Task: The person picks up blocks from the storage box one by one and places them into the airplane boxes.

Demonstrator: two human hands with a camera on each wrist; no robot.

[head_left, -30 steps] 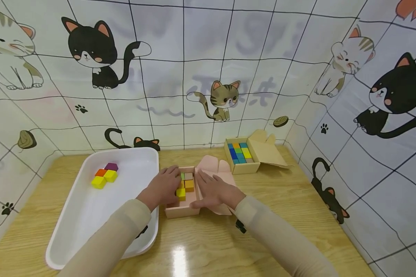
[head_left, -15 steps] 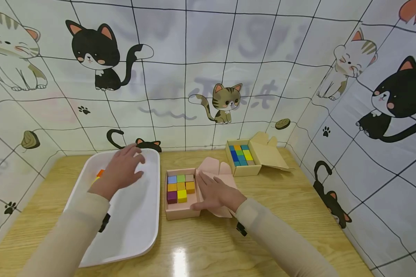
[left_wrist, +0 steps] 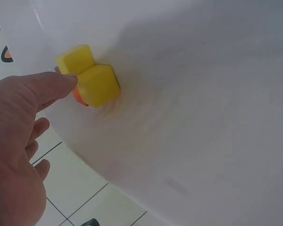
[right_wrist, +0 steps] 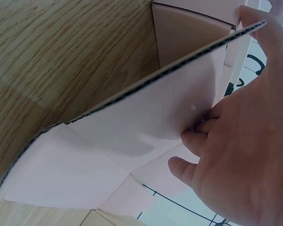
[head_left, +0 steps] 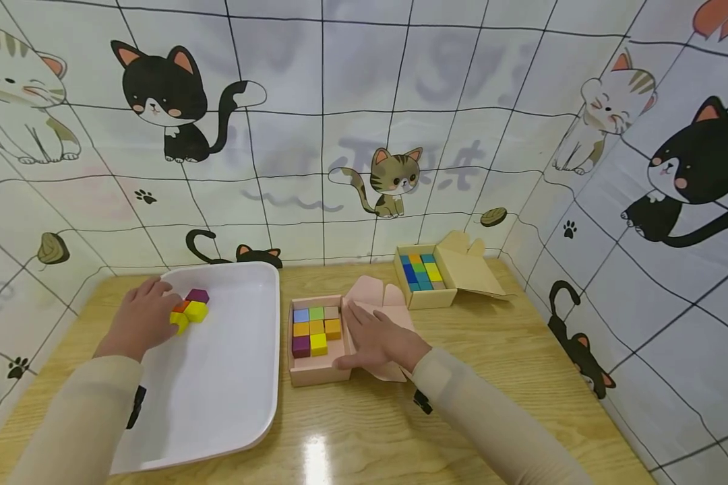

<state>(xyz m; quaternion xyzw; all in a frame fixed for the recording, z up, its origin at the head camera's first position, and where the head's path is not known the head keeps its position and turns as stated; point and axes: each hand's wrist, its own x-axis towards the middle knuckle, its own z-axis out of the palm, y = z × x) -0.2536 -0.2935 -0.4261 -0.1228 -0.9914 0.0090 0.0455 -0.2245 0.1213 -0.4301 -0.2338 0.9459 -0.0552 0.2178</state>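
Note:
At the left of the head view, my left hand (head_left: 142,316) reaches over the blocks in the white tray (head_left: 224,404). Its thumb overlaps a yellow block (left_wrist: 99,84) in the left wrist view; the index fingertip is hidden, so I cannot tell whether it pinches. Another yellow block (head_left: 196,312), an orange-red block (left_wrist: 80,96) and a purple block (head_left: 197,296) sit against it. My right hand (head_left: 379,340) rests, fingers extended, on the opened lid (right_wrist: 127,122) of a pink cardboard box (head_left: 319,375), thumb at the box's side. Several coloured blocks, including a purple one (head_left: 300,346), lie in this box.
A tan cardboard box (head_left: 433,299) with its lid folded out stands at the back right, holding several coloured blocks. The wooden table (head_left: 461,417) meets cat-patterned cloth walls (head_left: 297,135) at the back and sides.
My left hand has left the pink box and moved left to the tray's blocks. A purple and a yellow block now show at that box's front. The right hand stays on the lid.

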